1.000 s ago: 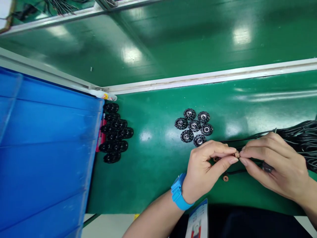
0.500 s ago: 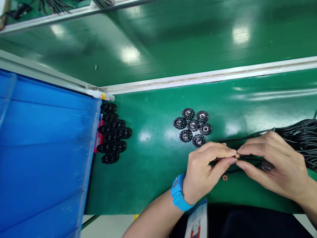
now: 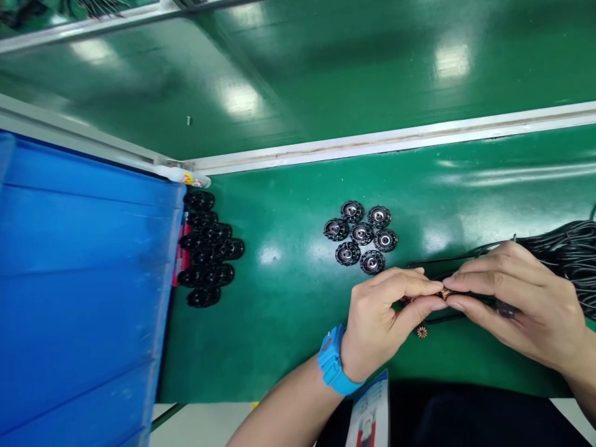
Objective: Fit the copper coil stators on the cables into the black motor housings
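Note:
My left hand [image 3: 384, 320], with a blue wrist strap [image 3: 333, 365], pinches a small copper-wound coil [image 3: 445, 293] between thumb and forefinger. From the other side, the thumb and fingertips of my right hand [image 3: 526, 307] close on the same coil. Fingers cover much of it, so its exact shape is hard to see. A dark, blurred piece [image 3: 506, 310] shows under my right palm; whether the hand grips it I cannot tell. Just below my left fingertips lies a similar ring-shaped copper coil [image 3: 421, 332]. Black cable [image 3: 447, 261] runs behind both hands.
A thick bundle of black cable [image 3: 570, 248] lies at the right. Several round black parts with metal centres [image 3: 362, 234] sit mid-table. More black parts [image 3: 212, 248] are piled beside a large blue bin [image 3: 84, 279]. A white bottle [image 3: 179, 175] lies at the bin's far corner.
Both hands stay at nearly the same spot, and the coil between the fingertips has turned slightly. The whole view has shifted a little.

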A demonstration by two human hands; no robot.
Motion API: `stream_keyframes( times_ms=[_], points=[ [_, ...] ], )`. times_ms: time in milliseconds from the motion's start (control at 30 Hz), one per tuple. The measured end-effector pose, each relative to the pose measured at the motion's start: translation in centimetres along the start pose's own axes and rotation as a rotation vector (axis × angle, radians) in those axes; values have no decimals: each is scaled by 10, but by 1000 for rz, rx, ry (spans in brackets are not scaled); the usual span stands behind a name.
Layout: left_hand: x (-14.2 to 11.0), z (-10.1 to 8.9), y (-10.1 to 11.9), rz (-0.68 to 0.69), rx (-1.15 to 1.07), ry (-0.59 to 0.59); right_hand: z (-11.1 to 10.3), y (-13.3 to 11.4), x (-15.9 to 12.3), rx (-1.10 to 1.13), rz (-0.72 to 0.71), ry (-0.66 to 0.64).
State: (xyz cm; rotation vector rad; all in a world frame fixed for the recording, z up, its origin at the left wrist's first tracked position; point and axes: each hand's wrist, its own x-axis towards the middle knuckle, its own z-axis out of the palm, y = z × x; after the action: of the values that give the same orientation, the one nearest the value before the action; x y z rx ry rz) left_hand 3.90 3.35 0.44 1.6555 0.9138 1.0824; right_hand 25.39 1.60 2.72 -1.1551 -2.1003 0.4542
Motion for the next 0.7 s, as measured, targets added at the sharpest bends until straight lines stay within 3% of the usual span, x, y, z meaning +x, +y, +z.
stream_keyframes(
  times_ms=[367,700],
  points=[
    [-3,2,0,66,27,3,7,-5,2,-14,72,15],
    [-2,1,0,65,17,3,0,0,-4,67,63,-18]
  ],
)
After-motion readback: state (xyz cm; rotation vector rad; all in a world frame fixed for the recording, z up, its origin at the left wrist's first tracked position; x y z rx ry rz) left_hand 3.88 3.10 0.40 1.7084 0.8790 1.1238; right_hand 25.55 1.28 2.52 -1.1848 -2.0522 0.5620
